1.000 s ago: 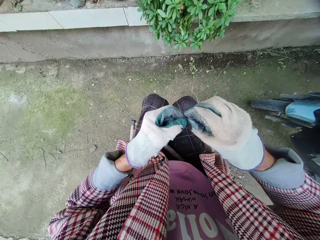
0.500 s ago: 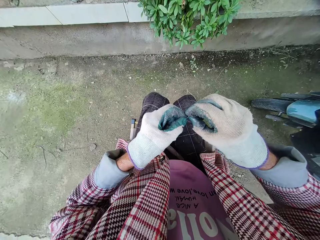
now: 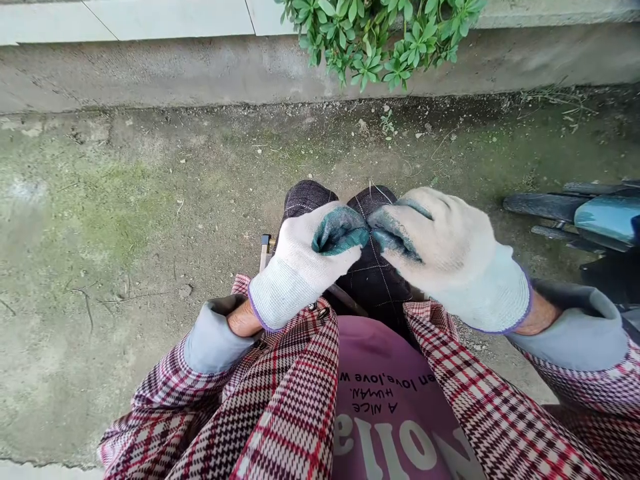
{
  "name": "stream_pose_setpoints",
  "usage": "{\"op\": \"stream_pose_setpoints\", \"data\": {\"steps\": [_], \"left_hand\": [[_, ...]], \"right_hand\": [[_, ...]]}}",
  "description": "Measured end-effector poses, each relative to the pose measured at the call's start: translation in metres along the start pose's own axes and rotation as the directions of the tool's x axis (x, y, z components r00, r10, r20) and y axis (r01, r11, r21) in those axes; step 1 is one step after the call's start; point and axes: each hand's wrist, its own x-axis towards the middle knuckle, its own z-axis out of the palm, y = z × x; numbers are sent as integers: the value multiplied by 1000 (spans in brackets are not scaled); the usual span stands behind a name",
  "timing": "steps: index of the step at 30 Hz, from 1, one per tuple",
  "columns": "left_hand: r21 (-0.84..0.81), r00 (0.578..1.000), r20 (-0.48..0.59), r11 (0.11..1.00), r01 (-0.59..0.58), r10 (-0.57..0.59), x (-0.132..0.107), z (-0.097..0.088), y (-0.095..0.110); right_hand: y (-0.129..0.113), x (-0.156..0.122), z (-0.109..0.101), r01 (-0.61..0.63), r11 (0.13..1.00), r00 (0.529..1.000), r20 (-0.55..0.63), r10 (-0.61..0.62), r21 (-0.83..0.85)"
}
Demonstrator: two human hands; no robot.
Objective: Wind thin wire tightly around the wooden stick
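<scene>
Both hands wear white knitted gloves with dark green coating on the fingers and purple cuff edges. My left hand is closed in a pinch, thumb against forefinger, over my lap. Close to it, my right hand is pinched too, and the fingertips of the two hands nearly meet. What lies between the fingertips is too small to make out. A thin pale strand shows just above the fingers, in front of my right knee; whether a hand holds it I cannot tell. Dark checked trousers lie beneath the hands.
A low concrete wall with white tiles on top runs across the far side, and a green leafy plant hangs over it. At the right stands a blue and black wheeled object, partly cut off. The ground is bare earth with moss and twigs.
Both hands have shifted slightly left, still pinched close together. My right hand's fingers have closed up a little more. The view has tilted slightly.
</scene>
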Motion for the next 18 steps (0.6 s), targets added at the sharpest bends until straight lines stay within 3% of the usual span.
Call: {"op": "stream_pose_setpoints", "data": {"steps": [13,18], "left_hand": [[55,998,22,997,-52,51,-1,-2,-2],[176,990,81,976,-129,116,0,-3,-8]], "right_hand": [[-2,7,6,105,994,994,28,-104,-21],[0,2,10,86,996,994,60,-87,20]]}}
